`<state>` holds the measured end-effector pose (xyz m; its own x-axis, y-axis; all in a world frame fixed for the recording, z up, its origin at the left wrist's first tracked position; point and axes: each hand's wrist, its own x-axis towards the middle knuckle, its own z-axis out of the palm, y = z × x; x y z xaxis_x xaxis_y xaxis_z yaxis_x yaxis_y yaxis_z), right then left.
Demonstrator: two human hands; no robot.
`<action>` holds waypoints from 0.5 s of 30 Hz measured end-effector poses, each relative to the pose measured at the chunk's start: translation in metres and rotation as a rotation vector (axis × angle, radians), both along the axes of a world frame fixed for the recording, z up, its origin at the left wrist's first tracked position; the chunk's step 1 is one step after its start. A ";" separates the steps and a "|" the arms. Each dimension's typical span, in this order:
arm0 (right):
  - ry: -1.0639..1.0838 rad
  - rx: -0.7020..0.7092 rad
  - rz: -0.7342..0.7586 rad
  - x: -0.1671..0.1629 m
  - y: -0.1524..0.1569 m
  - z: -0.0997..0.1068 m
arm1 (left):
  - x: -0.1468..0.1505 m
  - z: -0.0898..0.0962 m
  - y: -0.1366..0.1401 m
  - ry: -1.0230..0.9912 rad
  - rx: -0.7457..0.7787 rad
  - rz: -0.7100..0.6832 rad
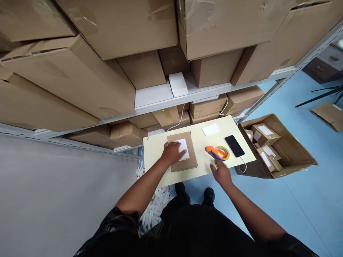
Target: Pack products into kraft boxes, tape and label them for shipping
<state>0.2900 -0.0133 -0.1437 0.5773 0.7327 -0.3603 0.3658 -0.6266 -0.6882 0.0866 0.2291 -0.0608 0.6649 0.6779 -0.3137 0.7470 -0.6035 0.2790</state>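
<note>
My left hand (171, 154) lies with its fingers stretched over a flat brown cardboard box (186, 165) on the small table. Its fingertips touch the white label (184, 145) on top of the box. Near the table's front edge, my right hand (222, 174) is apart from the box, its fingers spread and holding nothing. Just beyond it lies an orange tape dispenser (214, 151) with a roll of yellowish tape (227, 153). A black smartphone (234, 146) with a white cable rests to the right. White paper (211, 129) lies at the table's back.
Shelves with large cardboard boxes (123, 28) rise behind the pale yellow table (166, 180). An open carton (294, 167) holding several small labelled boxes stands at the right. White strips (154, 212) are heaped on the floor at the left, beside my feet.
</note>
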 end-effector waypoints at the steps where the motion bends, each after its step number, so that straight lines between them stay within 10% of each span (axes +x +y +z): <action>1: 0.262 -0.046 -0.048 -0.018 -0.002 0.003 | 0.008 0.003 0.020 -0.052 0.044 -0.017; 6: 1.179 -0.107 -0.387 -0.089 0.026 0.006 | 0.037 -0.002 0.098 0.009 -0.093 0.018; 11: 0.928 -0.044 -0.514 -0.076 0.080 0.004 | -0.007 -0.011 0.081 0.087 -0.143 0.137; 15: 0.625 0.009 -0.340 -0.046 0.113 0.013 | -0.081 -0.017 0.026 0.058 -0.207 0.237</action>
<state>0.2440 0.0999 -0.1309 0.4618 0.5536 -0.6930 -0.3135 -0.6291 -0.7113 0.0055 0.2547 -0.0780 0.4729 0.7298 -0.4937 0.8783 -0.3455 0.3305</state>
